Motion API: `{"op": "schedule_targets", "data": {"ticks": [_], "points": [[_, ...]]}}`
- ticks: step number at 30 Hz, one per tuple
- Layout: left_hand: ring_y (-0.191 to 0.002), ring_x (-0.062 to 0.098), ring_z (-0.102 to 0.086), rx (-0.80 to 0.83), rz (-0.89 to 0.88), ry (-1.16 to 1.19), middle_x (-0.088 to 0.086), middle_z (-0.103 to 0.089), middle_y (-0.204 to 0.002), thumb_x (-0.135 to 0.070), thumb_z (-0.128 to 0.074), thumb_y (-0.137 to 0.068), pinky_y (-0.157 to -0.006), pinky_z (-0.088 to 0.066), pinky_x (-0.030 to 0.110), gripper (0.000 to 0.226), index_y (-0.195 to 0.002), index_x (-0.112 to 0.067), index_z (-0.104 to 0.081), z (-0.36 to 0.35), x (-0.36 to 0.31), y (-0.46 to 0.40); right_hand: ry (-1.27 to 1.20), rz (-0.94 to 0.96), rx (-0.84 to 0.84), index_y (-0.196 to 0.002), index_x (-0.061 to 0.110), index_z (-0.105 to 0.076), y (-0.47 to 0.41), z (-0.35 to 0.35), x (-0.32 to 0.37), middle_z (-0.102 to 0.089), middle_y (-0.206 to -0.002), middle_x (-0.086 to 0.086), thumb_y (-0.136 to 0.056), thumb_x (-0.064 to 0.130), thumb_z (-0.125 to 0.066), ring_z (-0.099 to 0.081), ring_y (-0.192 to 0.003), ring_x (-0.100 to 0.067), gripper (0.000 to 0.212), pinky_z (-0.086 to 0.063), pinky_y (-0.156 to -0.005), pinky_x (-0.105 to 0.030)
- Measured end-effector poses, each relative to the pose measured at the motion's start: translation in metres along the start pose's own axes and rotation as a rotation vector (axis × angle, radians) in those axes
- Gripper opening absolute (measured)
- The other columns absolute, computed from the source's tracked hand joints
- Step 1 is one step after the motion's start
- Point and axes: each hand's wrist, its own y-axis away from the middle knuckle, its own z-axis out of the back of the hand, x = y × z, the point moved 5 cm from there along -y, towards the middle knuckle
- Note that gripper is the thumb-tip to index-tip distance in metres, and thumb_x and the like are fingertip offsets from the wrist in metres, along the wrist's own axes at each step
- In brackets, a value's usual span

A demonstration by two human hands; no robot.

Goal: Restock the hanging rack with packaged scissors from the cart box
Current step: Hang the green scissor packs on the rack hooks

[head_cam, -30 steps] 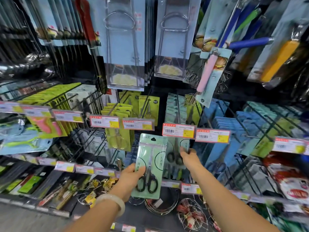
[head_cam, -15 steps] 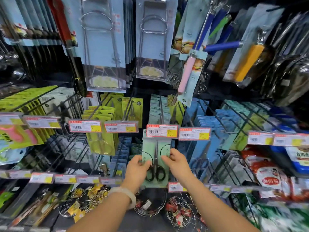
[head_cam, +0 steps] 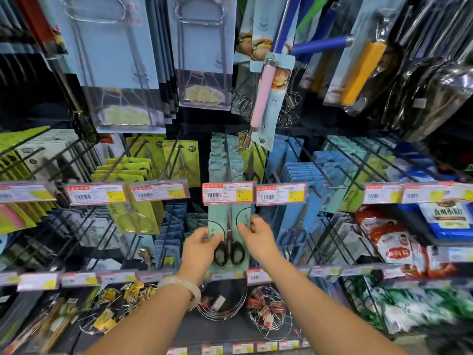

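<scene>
A pale green card of black-handled packaged scissors hangs upright just under a red-framed price tag. My left hand grips the card's left edge and my right hand pinches its right edge. The card's top is hidden behind the tag, so I cannot tell whether it sits on the hook. More of the same green cards hang further back on that hook. The cart box is out of view.
Black wire hooks stick out towards me on both sides, carrying yellow-green cards on the left and blue cards on the right. Packaged kitchen tools hang above. Wire whisks lie below.
My left hand lifted the scissors card from low and tilted to upright under the price tag. My right hand left the hanging cards and took hold of its right edge.
</scene>
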Motion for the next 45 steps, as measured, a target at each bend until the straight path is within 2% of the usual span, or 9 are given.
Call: {"op": "schedule_targets", "data": {"ticks": [6,9,12,15,17,20,26,33,45], "points": [[-0.079,0.025,-0.062,-0.038,0.019,0.015,0.006,-0.067,-0.080,-0.013,-0.066,-0.087,-0.084,-0.052,0.043,0.009,-0.079,-0.017,-0.062,0.001,-0.005,-0.005,-0.029,-0.007,0.022,-0.083,0.022,-0.045,-0.012,0.003,0.004,-0.041,-0.066,0.011,-0.095,0.017,-0.049,-0.040,-0.060,-0.005,0.014,-0.030,-0.053,-0.016],[-0.089,0.029,-0.065,-0.039,0.059,-0.018,0.014,-0.070,-0.095,-0.016,-0.067,-0.086,-0.089,-0.052,0.045,0.007,-0.090,-0.012,-0.064,-0.003,-0.004,-0.009,0.035,-0.048,0.093,-0.106,0.016,-0.048,-0.019,0.000,0.001,-0.058,-0.092,-0.004,-0.096,0.025,-0.047,-0.055,-0.087,-0.021,0.014,-0.041,-0.069,-0.022],[-0.104,0.029,-0.060,-0.057,0.203,-0.178,0.015,-0.061,-0.115,-0.021,-0.068,-0.086,-0.083,-0.047,0.030,0.055,-0.132,-0.001,-0.045,-0.007,0.001,-0.011,0.102,-0.096,0.175,-0.141,0.013,-0.032,-0.021,0.003,-0.005,-0.055,-0.129,-0.009,-0.093,0.033,-0.052,-0.054,-0.116,-0.027,0.055,-0.043,-0.093,-0.030],[-0.087,0.027,-0.061,0.019,0.301,-0.440,0.011,-0.063,-0.097,-0.026,-0.063,-0.085,-0.069,-0.047,0.026,0.049,-0.123,0.002,-0.052,-0.020,0.010,0.003,0.278,-0.127,0.268,-0.142,0.007,-0.031,-0.016,0.016,-0.026,-0.053,-0.129,-0.011,-0.092,0.033,-0.054,-0.052,-0.117,-0.026,0.061,-0.042,-0.096,-0.032],[-0.107,0.030,-0.060,0.134,0.275,-0.765,0.012,-0.061,-0.118,-0.035,-0.059,-0.080,-0.089,-0.051,0.034,0.050,-0.122,-0.008,-0.054,-0.042,0.017,0.013,0.438,-0.129,0.334,-0.140,0.008,-0.034,-0.008,0.032,-0.047,-0.048,-0.136,-0.012,-0.092,0.035,-0.055,-0.049,-0.123,-0.028,0.059,-0.042,-0.101,-0.035],[-0.137,0.033,-0.033,0.275,0.053,-1.202,0.013,-0.035,-0.146,-0.029,-0.055,-0.088,-0.111,-0.031,0.042,0.059,-0.141,-0.012,-0.034,-0.103,0.002,0.039,0.736,-0.072,0.380,-0.137,0.009,-0.034,0.007,0.074,-0.084,-0.039,-0.141,-0.016,-0.092,0.034,-0.054,-0.039,-0.131,-0.033,0.056,-0.037,-0.106,-0.040],[-0.141,0.032,-0.020,0.521,-0.410,-1.443,0.013,-0.027,-0.150,-0.030,-0.052,-0.093,-0.115,-0.020,0.047,0.059,-0.144,-0.013,-0.029,-0.281,-0.046,0.091,1.048,-0.050,0.195,-0.137,0.007,-0.034,0.036,0.232,-0.148,-0.039,-0.140,-0.018,-0.093,0.027,-0.050,-0.035,-0.131,-0.033,0.051,-0.033,-0.106,-0.044],[-0.131,0.033,-0.039,0.776,-0.844,-1.420,0.013,-0.040,-0.141,-0.027,-0.052,-0.089,-0.108,-0.032,0.041,0.050,-0.136,-0.014,-0.042,-0.496,-0.078,0.195,0.993,-0.334,-0.145,-0.135,0.010,-0.036,0.111,0.443,-0.240,-0.045,-0.131,-0.016,-0.086,0.025,-0.056,-0.042,-0.125,-0.033,0.055,-0.038,-0.100,-0.041],[-0.138,0.034,-0.027,1.239,-1.277,-1.403,0.014,-0.030,-0.148,-0.027,-0.052,-0.093,-0.113,-0.023,0.045,0.056,-0.143,-0.015,-0.030,-0.741,-0.078,0.401,0.741,-0.890,-0.449,-0.125,0.006,-0.044,0.287,0.661,-0.377,-0.046,-0.130,-0.017,-0.092,0.022,-0.052,-0.041,-0.125,-0.035,0.038,-0.038,-0.100,-0.042]]}}
